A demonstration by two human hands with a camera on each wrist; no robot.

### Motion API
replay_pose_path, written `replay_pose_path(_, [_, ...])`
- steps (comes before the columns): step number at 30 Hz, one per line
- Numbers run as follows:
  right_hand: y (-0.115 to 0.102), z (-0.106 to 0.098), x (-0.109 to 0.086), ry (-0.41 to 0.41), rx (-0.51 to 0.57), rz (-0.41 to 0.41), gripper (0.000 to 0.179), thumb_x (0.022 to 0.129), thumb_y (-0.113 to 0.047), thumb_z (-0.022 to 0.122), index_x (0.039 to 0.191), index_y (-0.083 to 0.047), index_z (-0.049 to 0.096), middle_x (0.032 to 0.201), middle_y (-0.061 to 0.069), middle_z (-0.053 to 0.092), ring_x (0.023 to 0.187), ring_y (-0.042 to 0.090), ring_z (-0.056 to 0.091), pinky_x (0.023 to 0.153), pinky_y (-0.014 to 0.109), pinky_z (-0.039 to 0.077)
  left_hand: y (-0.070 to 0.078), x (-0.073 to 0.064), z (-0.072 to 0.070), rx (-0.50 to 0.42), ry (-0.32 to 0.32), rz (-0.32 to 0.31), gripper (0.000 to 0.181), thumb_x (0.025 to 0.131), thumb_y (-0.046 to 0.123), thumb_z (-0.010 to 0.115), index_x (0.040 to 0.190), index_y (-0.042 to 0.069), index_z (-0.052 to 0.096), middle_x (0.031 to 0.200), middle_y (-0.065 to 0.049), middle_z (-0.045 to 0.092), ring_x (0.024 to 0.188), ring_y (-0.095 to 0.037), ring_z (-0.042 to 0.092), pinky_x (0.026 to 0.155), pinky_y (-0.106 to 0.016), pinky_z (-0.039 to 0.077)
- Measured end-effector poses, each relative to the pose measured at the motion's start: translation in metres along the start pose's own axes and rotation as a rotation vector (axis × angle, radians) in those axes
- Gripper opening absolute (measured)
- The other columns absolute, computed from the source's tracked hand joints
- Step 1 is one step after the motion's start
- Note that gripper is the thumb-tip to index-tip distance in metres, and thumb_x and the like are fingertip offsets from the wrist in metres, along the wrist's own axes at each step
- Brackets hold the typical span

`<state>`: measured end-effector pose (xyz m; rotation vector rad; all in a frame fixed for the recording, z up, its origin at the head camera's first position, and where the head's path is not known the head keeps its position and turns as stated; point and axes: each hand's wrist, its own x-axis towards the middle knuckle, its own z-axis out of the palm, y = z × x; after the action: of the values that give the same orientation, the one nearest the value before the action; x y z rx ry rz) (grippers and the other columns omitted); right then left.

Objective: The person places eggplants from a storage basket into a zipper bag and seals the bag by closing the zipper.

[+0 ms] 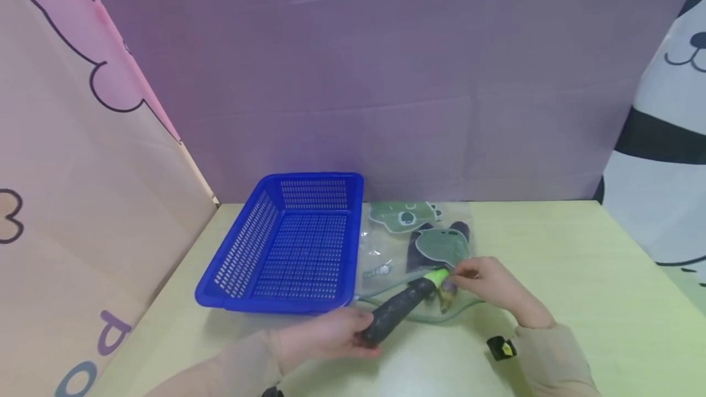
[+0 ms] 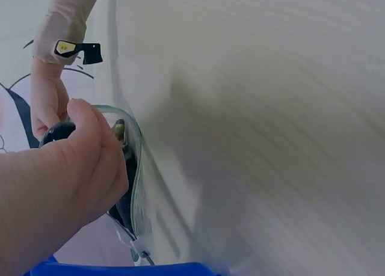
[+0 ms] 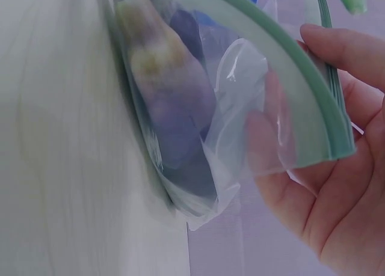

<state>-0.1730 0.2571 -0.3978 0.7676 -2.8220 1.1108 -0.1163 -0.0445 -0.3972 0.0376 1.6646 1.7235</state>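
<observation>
My left hand [image 1: 336, 332] grips the lower end of a dark eggplant [image 1: 394, 311] with a bright green top, tilted up and rightward over the mouth of a clear zip bag [image 1: 436, 319]. In the left wrist view, the left hand [image 2: 90, 162] covers most of that eggplant [image 2: 58, 131]. At the bag's right edge, my right hand [image 1: 485, 280] pinches its green-rimmed opening. The right wrist view shows the fingers of this hand [image 3: 343, 186] around the edge, some behind clear plastic. Inside the bag lies a purple vegetable with a yellowish band [image 3: 168, 89], beside darker pieces.
A blue slatted basket [image 1: 355, 250] stands directly left of the bag, its inner floor visible. Green cartoon prints [image 1: 443, 245] mark the bag. Behind the pale wooden table [image 1: 579, 274] hangs a purple cloth [image 1: 413, 90], with printed cloths at both sides.
</observation>
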Motion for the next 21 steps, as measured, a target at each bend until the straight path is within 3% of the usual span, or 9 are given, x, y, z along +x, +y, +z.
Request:
replay_pose_path(6, [0.0007,0.0006,0.0005,0.006,0.0,-0.007,0.009,0.089,-0.016,0.064,0.084,-0.011,0.071,0.079,-0.003,0.07,0.074,0.003,0.061,0.071,0.022,0.052,-0.001,0.001,0.0035,-0.024,0.025,0.012,0.041,0.1,0.007,0.032,0.128,-0.023,0.027,0.117,-0.035,0.049,0.111,-0.043,0.052,0.098,-0.046,0.048])
replay_pose_path(14, [0.0005,0.0001,0.0002,0.006,0.018,-0.003,0.009,0.088,-0.013,0.064,0.086,-0.008,0.071,0.081,0.001,0.07,0.073,0.002,0.06,0.069,0.021,0.053,-0.003,0.0045,0.0029,0.016,0.036,0.019,0.042,0.1,0.008,0.033,0.128,-0.024,0.028,0.117,-0.034,0.05,0.108,-0.04,0.055,0.096,-0.043,0.05])
replay_pose_path(21, [-0.0002,0.0001,0.0009,0.01,0.004,-0.015,0.009,0.088,-0.015,0.064,0.084,-0.01,0.071,0.08,0.0,0.07,0.075,0.004,0.062,0.071,0.022,0.053,-0.0081,0.0099,0.0047,0.057,0.123,0.08,0.04,0.099,0.006,0.034,0.124,-0.025,0.031,0.115,-0.035,0.051,0.102,-0.034,0.057,0.094,-0.04,0.052])
